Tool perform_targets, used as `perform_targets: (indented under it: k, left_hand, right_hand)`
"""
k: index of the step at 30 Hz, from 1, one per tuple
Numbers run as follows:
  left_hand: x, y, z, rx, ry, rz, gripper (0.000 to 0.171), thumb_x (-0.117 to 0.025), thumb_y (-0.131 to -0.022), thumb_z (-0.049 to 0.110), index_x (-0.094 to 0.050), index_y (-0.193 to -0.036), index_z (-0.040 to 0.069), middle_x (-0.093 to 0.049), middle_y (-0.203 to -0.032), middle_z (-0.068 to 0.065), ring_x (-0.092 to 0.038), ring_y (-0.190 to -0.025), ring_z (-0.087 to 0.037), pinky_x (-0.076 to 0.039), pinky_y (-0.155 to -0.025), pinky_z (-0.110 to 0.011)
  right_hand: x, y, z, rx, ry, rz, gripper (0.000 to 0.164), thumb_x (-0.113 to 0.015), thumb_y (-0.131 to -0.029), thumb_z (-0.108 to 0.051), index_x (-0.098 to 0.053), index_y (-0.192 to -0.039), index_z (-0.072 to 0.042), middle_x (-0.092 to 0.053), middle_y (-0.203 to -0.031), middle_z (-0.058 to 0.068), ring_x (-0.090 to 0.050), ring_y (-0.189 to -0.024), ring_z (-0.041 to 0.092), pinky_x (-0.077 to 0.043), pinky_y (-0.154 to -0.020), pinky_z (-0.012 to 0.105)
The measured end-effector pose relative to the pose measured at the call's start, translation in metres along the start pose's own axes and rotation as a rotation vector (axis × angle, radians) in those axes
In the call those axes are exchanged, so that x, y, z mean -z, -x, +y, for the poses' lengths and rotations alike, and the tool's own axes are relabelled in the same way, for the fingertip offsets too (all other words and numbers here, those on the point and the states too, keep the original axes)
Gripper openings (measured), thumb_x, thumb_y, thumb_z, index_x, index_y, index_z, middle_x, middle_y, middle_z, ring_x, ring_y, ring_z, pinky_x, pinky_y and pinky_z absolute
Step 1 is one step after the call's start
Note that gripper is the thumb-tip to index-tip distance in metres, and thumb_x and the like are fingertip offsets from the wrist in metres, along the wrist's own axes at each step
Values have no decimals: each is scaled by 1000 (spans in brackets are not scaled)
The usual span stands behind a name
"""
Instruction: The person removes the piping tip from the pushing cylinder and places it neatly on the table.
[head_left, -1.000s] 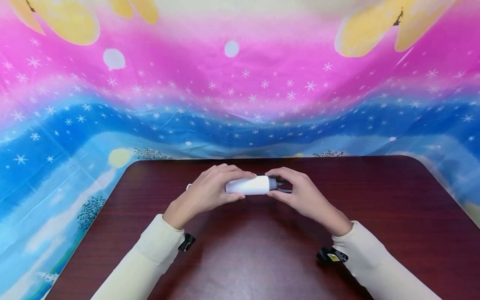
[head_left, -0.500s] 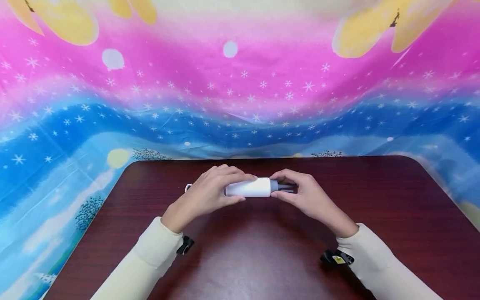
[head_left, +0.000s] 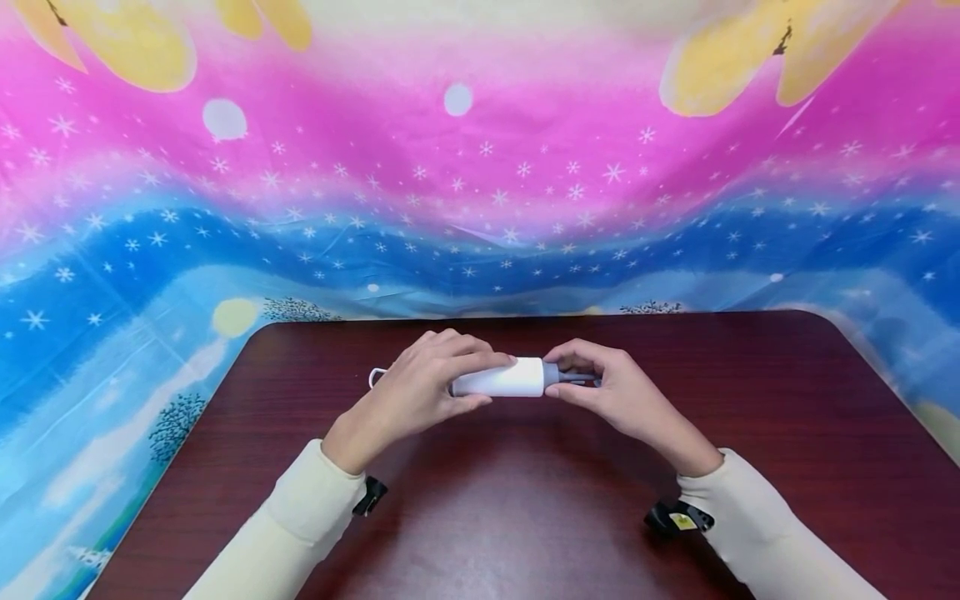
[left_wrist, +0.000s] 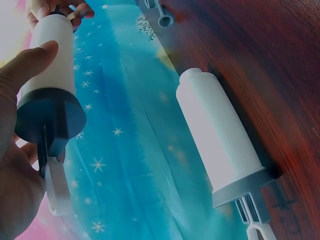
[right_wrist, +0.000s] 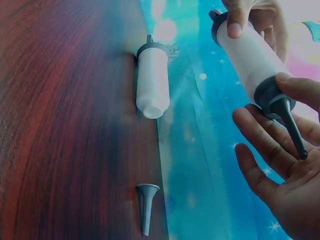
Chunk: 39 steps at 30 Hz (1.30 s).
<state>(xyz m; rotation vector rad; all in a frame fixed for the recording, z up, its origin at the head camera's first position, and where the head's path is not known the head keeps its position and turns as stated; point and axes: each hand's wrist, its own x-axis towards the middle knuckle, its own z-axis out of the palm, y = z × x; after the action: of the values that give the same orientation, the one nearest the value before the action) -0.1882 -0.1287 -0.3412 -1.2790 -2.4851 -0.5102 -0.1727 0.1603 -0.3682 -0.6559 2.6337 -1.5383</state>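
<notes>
A white piping-syringe-like tube is held level above the table between both hands. My left hand grips its body, with the thumb on the white side in the left wrist view; a dark grey end cap and a pale handle stick out there. My right hand pinches the grey nozzle at the other end, thumb on its collar. A second white tube of the same kind lies on the table, its neck bare. A loose grey nozzle lies near it.
Everything is over a dark red-brown wooden table. A printed cloth in pink and blue hangs behind its far edge. Black straps with small devices sit at both wrists.
My right hand has shifted slightly to the right, staying at the nozzle end. The tube has moved a little the same way. The left hand's grip looks unchanged.
</notes>
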Motion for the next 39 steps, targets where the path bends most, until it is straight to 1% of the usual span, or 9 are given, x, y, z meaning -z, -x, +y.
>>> perform_targets:
  k: [8,12,17,22,27,30,35,39]
  left_hand:
    - [-1,1,-1,-5,16,-2,51,-90,-85,28,-73,-133,28,-74,-122,6,-64,-112,-16,-51,-90,-36]
    - [0,0,-1,-2,36,-10,51,-90,-85,28,-73,-133,28,-75,-122,4,-65,-113,-17,-51,-90,-37]
    - [2,-1,1,25,64,-36,52,-90,-85,28,-73,-134,27,-75,-124,3,-66,-115,-18,-52,-92,-39]
    - [3,-1,1,38,85,-53,51,-90,-84,28,-74,-133,27,-76,-124,2,-67,-114,-18,-53,-93,-40]
    - [4,-3,1,36,104,-59,51,-91,-83,26,-75,-131,26,-76,-122,3,-67,-112,-18,-53,-92,-39]
    - [5,-4,1,42,127,-71,51,-91,-83,26,-75,-131,25,-77,-122,2,-68,-111,-18,-54,-93,-40]
    - [6,-3,0,85,200,-105,51,-89,-85,28,-74,-134,25,-76,-124,3,-69,-110,-16,-57,-92,-39]
    - [5,-3,-1,95,242,-111,52,-89,-86,27,-73,-135,25,-76,-125,4,-69,-109,-15,-57,-90,-38]
  right_hand:
    - [-2,0,3,39,8,-3,26,-80,-94,-13,-73,-119,-15,-75,-112,6,-73,-99,18,-60,-84,32]
    - [-3,1,3,67,3,0,24,-79,-94,-13,-73,-117,-14,-76,-110,5,-72,-97,18,-60,-83,30]
    - [-4,2,4,89,8,3,23,-79,-93,-11,-73,-116,-13,-76,-108,5,-72,-94,17,-60,-81,28]
    - [-5,3,4,107,23,7,22,-80,-93,-11,-74,-114,-13,-77,-107,4,-71,-93,15,-59,-80,28]
    - [-5,4,5,129,30,15,21,-80,-93,-11,-75,-113,-13,-77,-105,4,-71,-92,13,-59,-79,28]
    - [-5,5,4,143,49,24,22,-81,-92,-11,-75,-113,-13,-77,-106,3,-71,-92,13,-59,-79,28]
    - [-6,6,4,187,110,51,28,-84,-88,-7,-75,-114,-13,-77,-109,1,-72,-96,13,-61,-84,32]
    - [-7,6,3,194,115,69,30,-86,-85,-5,-76,-113,-13,-77,-109,1,-72,-98,13,-61,-86,35]
